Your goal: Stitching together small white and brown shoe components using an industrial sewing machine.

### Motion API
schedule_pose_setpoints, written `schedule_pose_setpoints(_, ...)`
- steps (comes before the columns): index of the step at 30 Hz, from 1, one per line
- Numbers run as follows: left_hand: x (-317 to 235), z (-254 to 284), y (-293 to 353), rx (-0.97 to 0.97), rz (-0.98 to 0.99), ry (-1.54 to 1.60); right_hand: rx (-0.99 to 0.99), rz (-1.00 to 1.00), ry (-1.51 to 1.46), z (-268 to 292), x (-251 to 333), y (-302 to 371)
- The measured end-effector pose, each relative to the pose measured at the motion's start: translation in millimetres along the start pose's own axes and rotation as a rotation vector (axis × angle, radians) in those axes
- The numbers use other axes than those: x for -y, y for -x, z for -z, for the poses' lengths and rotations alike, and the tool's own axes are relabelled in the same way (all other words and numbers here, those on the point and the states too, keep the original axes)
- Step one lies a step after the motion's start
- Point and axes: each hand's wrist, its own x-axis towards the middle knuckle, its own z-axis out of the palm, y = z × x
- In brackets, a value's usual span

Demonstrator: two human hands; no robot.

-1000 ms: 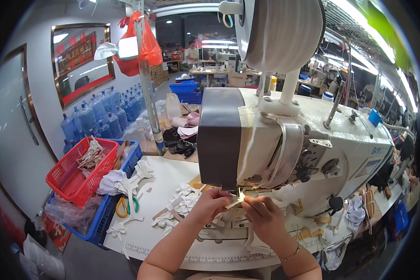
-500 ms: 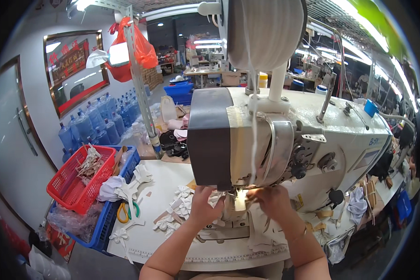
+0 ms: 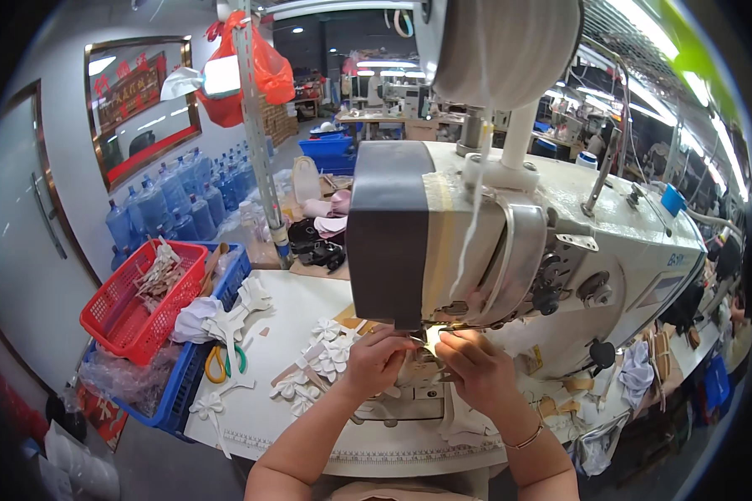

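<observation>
Both my hands are under the head of a white and grey sewing machine (image 3: 468, 242), beside its lit needle area. My left hand (image 3: 378, 362) is closed, thumb and fingers pinched left of the needle; a thin pale edge shows at its fingertips. My right hand (image 3: 478, 369) has its fingers curled together just right of the light. What either hand grips is too small and hidden to name. White flower-shaped pieces (image 3: 330, 351) with straps lie in a pile left of my left hand. From a large white reel (image 3: 505, 54) overhead, a white strand hangs down the machine's front.
Scissors with yellow and green handles (image 3: 217, 364) lie on the white tabletop (image 3: 251, 401). At the left, a red basket (image 3: 113, 321) of scraps rests on a blue crate (image 3: 175, 401). Pale offcuts (image 3: 572, 388) and a grey-white cloth (image 3: 637, 374) lie at the right.
My hands have drawn closer together at the needle. My left fingers have closed into a pinch, and the right ones have curled in. The whole view has shifted slightly.
</observation>
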Motion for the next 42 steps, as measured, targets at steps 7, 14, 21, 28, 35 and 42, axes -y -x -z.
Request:
schedule_pose_setpoints(7, 4.8, -3.4, 3.5, -0.021, 0.097, -0.006, -0.006, -0.048, -0.063, -2.4, 2.2, -1.9)
schedule_pose_setpoints(14, 1.7, -4.3, 2.2, -0.033, 0.076, 0.003, -0.005, -0.07, -0.066, -1.6, 3.9, 0.9)
schedule_pose_setpoints(21, 7.1, -2.8, 3.6, -0.003, 0.078, 0.018, -0.002, -0.076, -0.09, 0.2, -0.2, -1.0)
schedule_pose_setpoints(28, 6.0, -2.6, -0.9, 0.01, 0.013, -0.026, 0.048, -0.448, -0.166, 18.1, -23.8, 34.0)
schedule_pose_setpoints(35, -0.4, 3.6, -6.6, -0.002, -0.1, -0.16, -0.035, -0.465, -0.299, 17.9, 5.6, 41.7)
schedule_pose_setpoints(42, -35.8, 74.7, 6.5, -0.009, -0.421, -0.558, -0.099, -0.311, -0.453, 12.6, 50.4, 35.0)
